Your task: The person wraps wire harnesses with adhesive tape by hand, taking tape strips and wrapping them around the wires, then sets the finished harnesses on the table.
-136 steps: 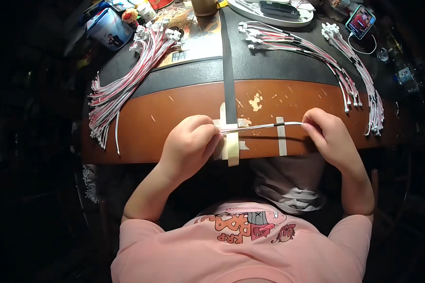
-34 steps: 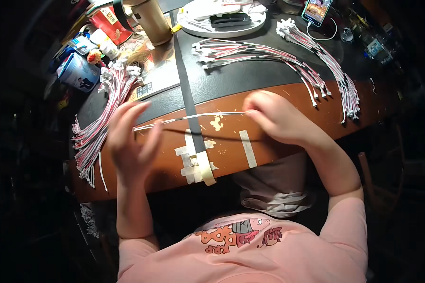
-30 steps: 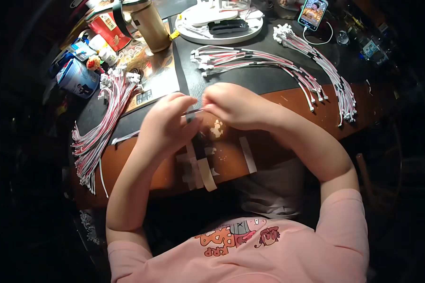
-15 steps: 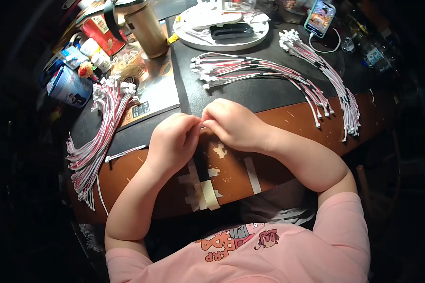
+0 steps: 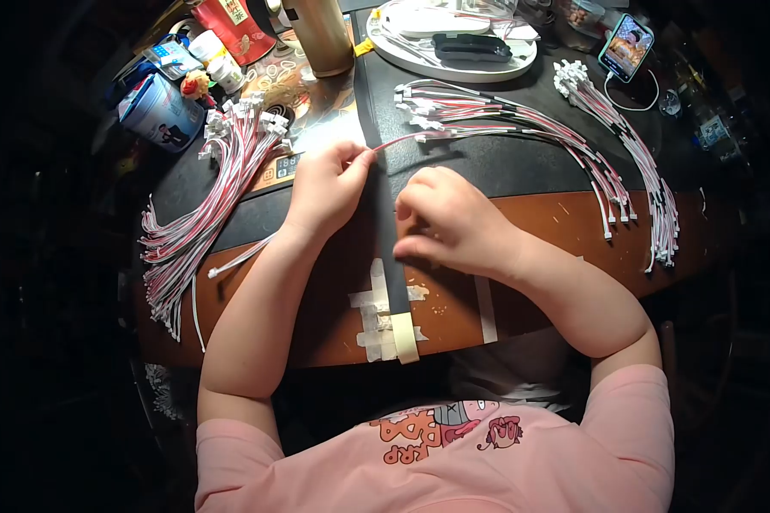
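My left hand point(image 5: 327, 186) is closed, thumb and index finger pinching a thin red-and-white cable point(image 5: 395, 140). From the fingertips the cable arcs right toward a bundle of similar cables point(image 5: 496, 115) with white connectors. A white cable end with a connector point(image 5: 231, 262) shows left of my left forearm; whether it belongs to the held cable I cannot tell. My right hand point(image 5: 458, 221) hovers over the table's brown edge, thumb apart from its curled fingers, with nothing visible between them.
More cable bundles lie at left point(image 5: 210, 214) and far right point(image 5: 629, 145). Behind stand a white round tray point(image 5: 402, 61), a metal flask point(image 5: 321, 38), a blue-and-white container point(image 5: 162, 115) and a phone point(image 5: 626, 47). Tape strips point(image 5: 406, 338) stick to the front edge.
My hands have separated: the left moved up with the cable, the right moved away and its fingers parted. The view has shifted, so the table things appear farther right.
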The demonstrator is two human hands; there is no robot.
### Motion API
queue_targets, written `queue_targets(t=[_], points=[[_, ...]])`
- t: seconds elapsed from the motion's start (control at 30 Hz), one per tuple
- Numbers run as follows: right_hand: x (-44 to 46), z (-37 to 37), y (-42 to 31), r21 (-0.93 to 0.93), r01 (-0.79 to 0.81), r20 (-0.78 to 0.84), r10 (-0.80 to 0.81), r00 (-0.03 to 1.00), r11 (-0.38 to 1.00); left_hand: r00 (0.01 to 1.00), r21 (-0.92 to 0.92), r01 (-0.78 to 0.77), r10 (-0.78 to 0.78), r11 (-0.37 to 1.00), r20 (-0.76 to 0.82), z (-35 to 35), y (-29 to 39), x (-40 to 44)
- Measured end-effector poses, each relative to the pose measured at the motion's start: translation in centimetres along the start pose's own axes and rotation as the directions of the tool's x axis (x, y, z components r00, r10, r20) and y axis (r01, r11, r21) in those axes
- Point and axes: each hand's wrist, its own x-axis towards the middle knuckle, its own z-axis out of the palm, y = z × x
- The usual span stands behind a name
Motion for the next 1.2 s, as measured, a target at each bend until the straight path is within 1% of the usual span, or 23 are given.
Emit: queue_targets(t=[0.03,0.07,0.13,0.2,0.23,0.37,0.4,0.53,0.73,0.87,1.07,1.2], points=[[0.3,-0.1,0.3,0.080,-0.026,0.031,0.024,0.999,0.996,1.000,-0.071,0.025,-0.025,0.997,0.003,0.1,0.1,0.1],[0.9,-0.2,0.6,0.077,-0.023,0.030,0.021,0.999,0.997,1.000,-0.071,0.021,-0.021,0.997,0.001,0.1,0.3,0.1],[2.2,-0.1,1.3,0.253,-0.184,-0.009,0.193,0.981,0.950,0.995,-0.202,0.089,-0.079,0.975,0.057,0.3,0.9,-0.3],[2.9,0.0,1.7,0.427,-0.324,-0.016,0.365,0.931,0.844,0.984,-0.324,0.164,-0.130,0.932,0.124,0.4,1.6,-0.9],[2.7,0.0,1.6,0.428,-0.325,-0.015,0.366,0.930,0.843,0.983,-0.324,0.165,-0.131,0.931,0.125,0.3,1.9,-1.2],[1.6,-0.5,0.5,0.615,-0.444,0.198,0.418,0.887,0.651,0.954,-0.331,0.270,-0.203,0.904,0.223,-0.7,3.1,-2.6],[1.5,-0.4,0.4,0.616,-0.446,0.203,0.415,0.887,0.650,0.953,-0.332,0.274,-0.208,0.903,0.220,-0.8,3.2,-2.7],[0.7,-0.3,-0.1,0.535,-0.397,0.096,0.414,0.905,0.746,0.940,-0.400,0.321,-0.236,0.859,0.246,-0.5,3.4,-3.1],[0.6,-0.6,-1.1,0.460,-0.421,0.088,0.432,0.898,0.781,0.928,-0.474,0.351,-0.234,0.808,0.290,-0.2,2.9,-2.8],[0.4,0.0,-0.4,0.360,-0.234,-0.030,0.262,0.965,0.903,0.921,-0.469,0.367,-0.242,0.803,0.307,-0.1,2.7,-2.8],[0.4,0.3,-0.4,0.311,-0.175,-0.084,0.211,0.974,0.934,0.920,-0.500,0.377,-0.251,0.780,0.302,0.0,2.4,-2.8],[0.4,0.0,-0.7,0.347,-0.254,-0.050,0.288,0.956,0.903,0.922,-0.519,0.375,-0.249,0.768,0.298,0.0,2.4,-2.8]])
